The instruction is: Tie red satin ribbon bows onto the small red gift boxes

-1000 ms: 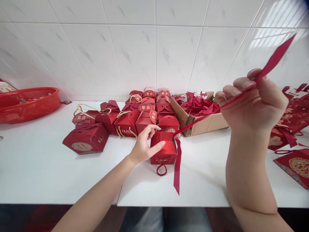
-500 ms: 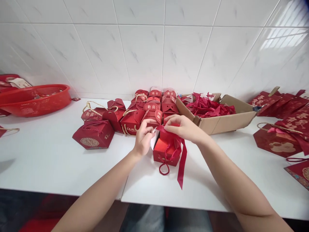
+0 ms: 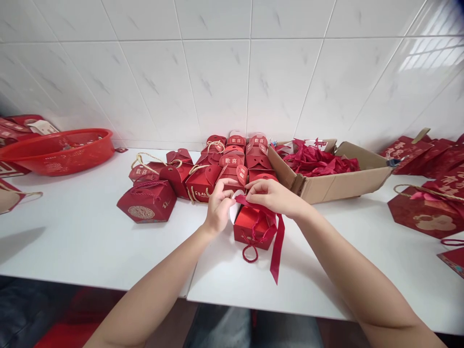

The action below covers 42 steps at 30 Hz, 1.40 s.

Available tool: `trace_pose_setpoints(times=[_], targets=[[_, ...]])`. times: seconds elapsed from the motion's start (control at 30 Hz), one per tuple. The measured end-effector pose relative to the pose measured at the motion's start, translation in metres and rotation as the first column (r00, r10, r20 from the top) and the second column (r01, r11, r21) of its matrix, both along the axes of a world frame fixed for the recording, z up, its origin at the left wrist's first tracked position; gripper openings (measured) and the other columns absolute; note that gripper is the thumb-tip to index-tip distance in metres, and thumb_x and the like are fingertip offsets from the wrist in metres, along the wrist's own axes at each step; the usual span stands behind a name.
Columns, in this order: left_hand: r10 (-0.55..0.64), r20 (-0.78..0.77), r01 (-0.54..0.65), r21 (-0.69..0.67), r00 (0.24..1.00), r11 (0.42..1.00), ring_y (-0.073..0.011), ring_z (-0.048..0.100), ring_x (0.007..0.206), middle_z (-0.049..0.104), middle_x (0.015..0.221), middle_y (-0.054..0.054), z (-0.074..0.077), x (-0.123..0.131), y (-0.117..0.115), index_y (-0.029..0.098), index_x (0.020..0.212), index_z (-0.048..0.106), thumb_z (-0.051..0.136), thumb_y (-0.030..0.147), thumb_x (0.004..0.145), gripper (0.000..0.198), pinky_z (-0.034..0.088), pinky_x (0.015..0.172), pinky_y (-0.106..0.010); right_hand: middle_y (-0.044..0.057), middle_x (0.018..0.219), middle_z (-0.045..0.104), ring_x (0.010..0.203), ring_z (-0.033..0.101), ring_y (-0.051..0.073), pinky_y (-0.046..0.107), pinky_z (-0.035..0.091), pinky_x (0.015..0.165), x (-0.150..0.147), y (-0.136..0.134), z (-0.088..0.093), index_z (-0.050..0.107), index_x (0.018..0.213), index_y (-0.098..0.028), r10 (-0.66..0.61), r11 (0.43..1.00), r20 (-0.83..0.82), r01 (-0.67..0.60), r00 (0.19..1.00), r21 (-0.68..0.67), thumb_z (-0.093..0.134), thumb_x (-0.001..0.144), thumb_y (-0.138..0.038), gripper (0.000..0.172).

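In front of me a small red gift box [image 3: 248, 223] sits on the white table with its top folded partly up. My left hand [image 3: 219, 207] is at its left side, finger and thumb closed on a flap [image 3: 235, 205] whose white inner face shows. Above the box, my right hand [image 3: 268, 195] pinches a dark red ribbon [image 3: 277, 253], close to the left fingertips. The ribbon's long tail hangs down the right side to the table. A twisted red cord [image 3: 250, 253] loops out at the box's front. The fingertips partly hide the box's top.
Several red gift boxes [image 3: 205, 181] stand grouped behind my hands, and one with a round emblem [image 3: 147, 200] is to the left. Behind my right hand is a cardboard box [image 3: 344, 186] of red ribbons [image 3: 319, 162]. A red plastic basket [image 3: 61, 157] stands far left; more boxes [image 3: 424, 210] are at right.
My right hand has lowered slightly with the ribbon, now nearer the box's top and the left fingertips. The whole view has shifted a little, so everything appears further right.
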State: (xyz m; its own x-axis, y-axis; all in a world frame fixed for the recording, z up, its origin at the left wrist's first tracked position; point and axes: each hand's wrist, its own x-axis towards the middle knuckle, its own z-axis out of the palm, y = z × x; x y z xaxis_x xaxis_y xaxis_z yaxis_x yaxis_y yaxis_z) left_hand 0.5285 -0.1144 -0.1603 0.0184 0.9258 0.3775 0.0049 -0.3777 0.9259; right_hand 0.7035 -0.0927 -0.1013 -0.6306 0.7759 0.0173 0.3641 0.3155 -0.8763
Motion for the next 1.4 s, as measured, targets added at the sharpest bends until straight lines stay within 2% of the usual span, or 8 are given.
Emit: trace_pose_setpoints(times=[0.3,0.5,0.73,0.9,0.97,1.07,1.23,1.4], targets=[[0.014,0.012,-0.013,-0.042,1.000,0.999,-0.0105,0.041,0.046,0.042,0.051,0.008,-0.002,0.000,0.002,0.021,0.100,0.046,0.044,0.024,0.081,0.020,0.034,0.049,-0.024,-0.002,0.066,0.049,0.059,0.043,0.009,0.023,0.032,0.056,-0.007,0.000,-0.004,0.051,0.061,-0.015,-0.079,0.992,0.081,0.070,0.994,0.104,0.050,0.075,-0.034,0.024],[0.035,0.074,-0.027,-0.098,0.997,0.995,-0.0084,0.043,0.047,0.046,0.054,0.009,0.005,0.000,0.004,0.021,0.099,0.047,0.052,0.015,0.074,0.026,0.036,0.047,-0.020,0.001,0.073,0.057,0.065,0.050,0.011,0.024,0.038,0.060,-0.005,0.000,0.000,0.057,0.067,-0.015,-0.067,0.992,0.117,0.053,0.991,0.119,0.050,0.078,-0.035,0.024],[0.141,0.352,-0.174,0.065,0.925,0.983,-0.0074,0.050,0.052,0.053,0.061,0.006,0.051,-0.019,0.009,0.017,0.091,0.054,0.063,0.016,0.068,0.026,0.040,0.051,-0.020,0.005,0.102,0.064,0.086,0.060,0.019,0.027,0.045,0.069,0.043,-0.003,0.027,0.056,0.096,-0.022,-0.123,0.980,0.400,0.046,0.908,0.195,0.055,0.079,-0.032,0.020],[0.189,0.360,-0.273,0.198,0.914,0.942,-0.0127,0.061,0.062,0.058,0.060,0.003,0.100,-0.029,0.013,0.019,0.086,0.057,0.064,0.013,0.066,0.022,0.042,0.052,-0.024,0.007,0.105,0.064,0.089,0.062,0.025,0.030,0.046,0.066,0.052,0.000,0.024,0.056,0.107,-0.022,0.006,0.993,0.652,-0.080,0.758,0.085,0.074,0.060,-0.051,0.058],[0.199,0.367,-0.293,0.222,0.909,0.930,-0.0143,0.063,0.062,0.057,0.058,0.004,0.117,-0.031,0.013,0.021,0.085,0.058,0.064,0.013,0.066,0.021,0.041,0.049,-0.025,0.008,0.104,0.063,0.087,0.062,0.026,0.030,0.046,0.063,0.047,0.003,0.020,0.052,0.112,-0.022,0.021,0.996,0.655,-0.073,0.755,0.052,0.075,0.057,-0.054,0.068],[0.233,0.384,-0.342,0.245,0.894,0.907,-0.0148,0.063,0.056,0.055,0.053,0.005,0.136,-0.033,0.009,0.022,0.082,0.059,0.064,0.013,0.066,0.019,0.037,0.043,-0.024,0.006,0.105,0.064,0.088,0.062,0.023,0.028,0.046,0.062,0.044,0.005,0.019,0.047,0.121,-0.025,0.044,0.992,0.583,-0.106,0.811,0.073,0.070,0.067,-0.039,0.061],[0.260,0.314,-0.362,0.329,0.913,0.872,-0.0123,0.060,0.057,0.055,0.054,0.005,0.145,-0.037,-0.003,0.022,0.080,0.062,0.063,0.010,0.070,0.016,0.039,0.042,-0.023,0.003,0.088,0.066,0.075,0.062,0.019,0.027,0.044,0.056,0.058,-0.003,0.033,0.052,0.110,-0.024,-0.094,0.975,0.499,-0.023,0.862,0.223,0.056,0.080,-0.031,0.031],[0.172,0.138,-0.206,0.296,0.975,0.933,-0.0122,0.057,0.055,0.055,0.054,0.003,0.139,-0.034,-0.001,0.019,0.083,0.063,0.064,0.007,0.070,0.018,0.045,0.045,-0.024,0.001,0.083,0.065,0.070,0.060,0.015,0.026,0.046,0.057,0.073,-0.018,0.051,0.056,0.090,-0.022,-0.188,0.934,0.299,0.076,0.935,0.349,0.056,0.081,-0.031,0.012]])
